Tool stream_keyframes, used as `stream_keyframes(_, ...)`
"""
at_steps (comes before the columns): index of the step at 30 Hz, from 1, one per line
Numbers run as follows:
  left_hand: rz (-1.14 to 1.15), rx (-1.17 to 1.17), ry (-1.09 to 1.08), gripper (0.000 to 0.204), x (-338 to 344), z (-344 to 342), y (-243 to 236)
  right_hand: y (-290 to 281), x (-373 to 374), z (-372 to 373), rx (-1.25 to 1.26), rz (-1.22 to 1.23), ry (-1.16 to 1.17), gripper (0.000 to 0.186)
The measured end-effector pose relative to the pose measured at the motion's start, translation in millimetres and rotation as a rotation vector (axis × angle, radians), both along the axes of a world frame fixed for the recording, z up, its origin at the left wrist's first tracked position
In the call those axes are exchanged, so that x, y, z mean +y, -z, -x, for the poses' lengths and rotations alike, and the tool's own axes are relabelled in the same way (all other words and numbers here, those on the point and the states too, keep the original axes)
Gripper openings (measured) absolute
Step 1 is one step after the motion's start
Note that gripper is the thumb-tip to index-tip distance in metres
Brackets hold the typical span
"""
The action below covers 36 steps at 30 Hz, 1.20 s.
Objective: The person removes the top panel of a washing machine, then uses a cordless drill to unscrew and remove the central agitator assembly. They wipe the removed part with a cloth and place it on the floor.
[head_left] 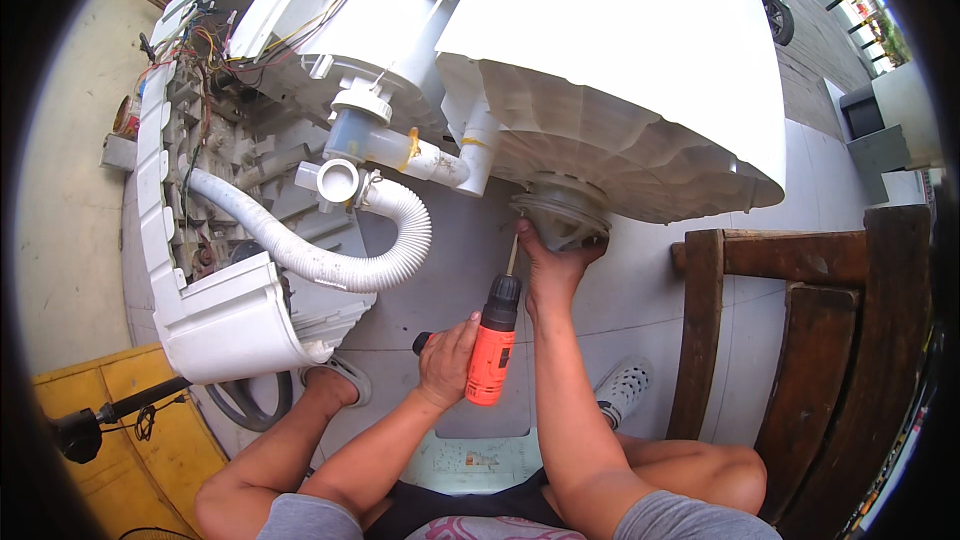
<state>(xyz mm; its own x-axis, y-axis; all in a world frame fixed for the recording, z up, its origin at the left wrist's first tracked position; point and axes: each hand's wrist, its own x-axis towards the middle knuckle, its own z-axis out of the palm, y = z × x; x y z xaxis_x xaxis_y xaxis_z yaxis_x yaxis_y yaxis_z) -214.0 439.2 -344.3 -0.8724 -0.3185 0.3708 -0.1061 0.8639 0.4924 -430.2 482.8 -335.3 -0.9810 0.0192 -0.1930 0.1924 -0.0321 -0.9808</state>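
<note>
My left hand [448, 362] is closed round an orange and black cordless drill [492, 352], which points up and away from me. Its long thin bit [514, 253] reaches to the rim of a round whitish fitting [562, 208] on the underside of a big white washing machine tub [640, 145]. From below, my right hand [556, 270] grips that fitting, thumb beside the bit's tip. Whether the tip sits in a screw cannot be made out. Left of the fitting, a white drain pipe [437, 162] joins a translucent valve body [349, 132] under the neighbouring tub.
A ribbed white hose [350, 270] curves from the pipework to the opened white base frame [225, 325] at left, where loose wires [205, 40] hang. At right stands a dark wooden chair [795, 260]. A yellow cabinet [140, 420] is at lower left, a pale stool [472, 462] beneath me.
</note>
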Motion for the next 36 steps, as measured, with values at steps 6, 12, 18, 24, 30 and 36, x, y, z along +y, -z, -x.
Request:
stream_keyframes(6,0.010,-0.017,0.016,0.078,-1,-4,-1,-8,-1,-1,0.002,-0.016,0.002,0.135)
stream_keyframes(12,-0.092,-0.007,0.045,0.084,-3,-1,9,-7,0,0,-0.014,-0.003,-0.003,0.137)
stream_keyframes(18,-0.222,-0.018,0.066,0.086,-9,1,7,-11,8,2,-0.013,0.035,-0.017,0.133)
stream_keyframes(24,0.147,-0.148,0.059,0.071,-22,6,-9,-5,17,6,0.010,0.061,-0.072,0.131)
stream_keyframes(30,0.125,-0.170,0.077,0.068,-27,6,-22,-1,17,6,0.031,0.053,-0.071,0.131)
stream_keyframes(36,0.103,-0.194,0.110,0.069,-38,0,-18,2,19,6,0.038,0.104,-0.089,0.132)
